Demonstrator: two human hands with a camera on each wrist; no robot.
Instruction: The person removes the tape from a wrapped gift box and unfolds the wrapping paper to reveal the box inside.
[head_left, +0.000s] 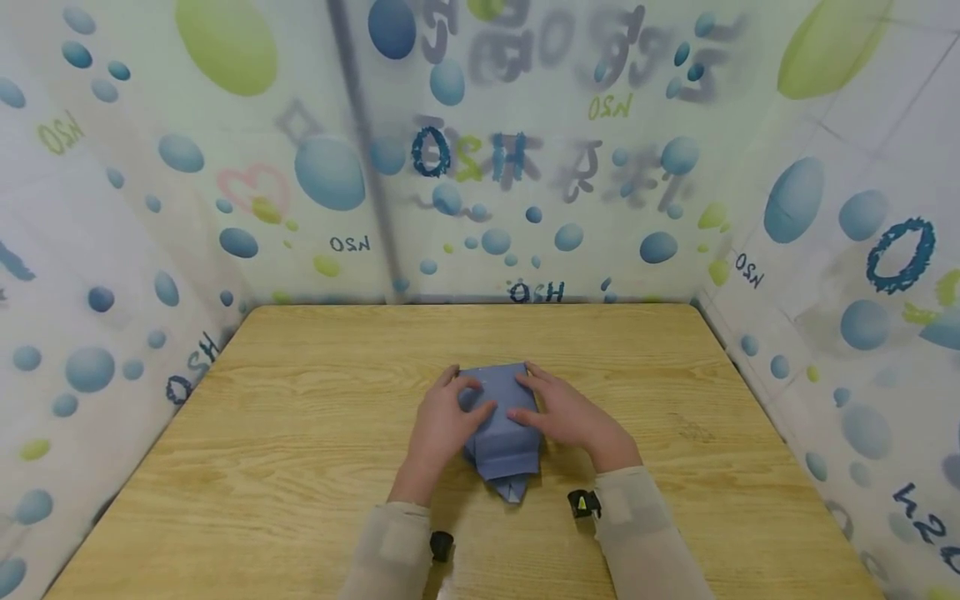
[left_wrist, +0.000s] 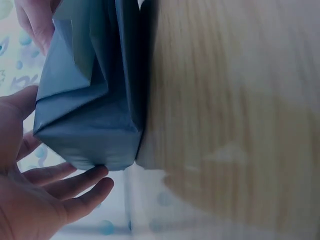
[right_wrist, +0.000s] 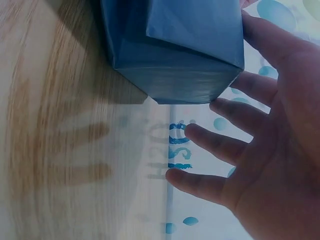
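Note:
A box-shaped package in blue paper (head_left: pixel 501 442) lies on the table between both hands. At its near end the paper is folded into a pointed flap (head_left: pixel 513 488). My left hand (head_left: pixel 442 421) rests on its left side, thumb on top, and in the left wrist view its spread fingers touch the edge of the blue package (left_wrist: pixel 90 147). On the opposite side, my right hand (head_left: pixel 576 414) lays its thumb and fingertips on the top. The right wrist view shows the right hand's fingers (right_wrist: pixel 215 187) extended beside the package (right_wrist: pixel 195 47), some of them apart from it.
The wooden table (head_left: pixel 300 433) carries the package. A patterned curtain (head_left: pixel 525 192) with blue and green dots stands along the back and both sides. Small black devices (head_left: pixel 583 503) sit near each wrist.

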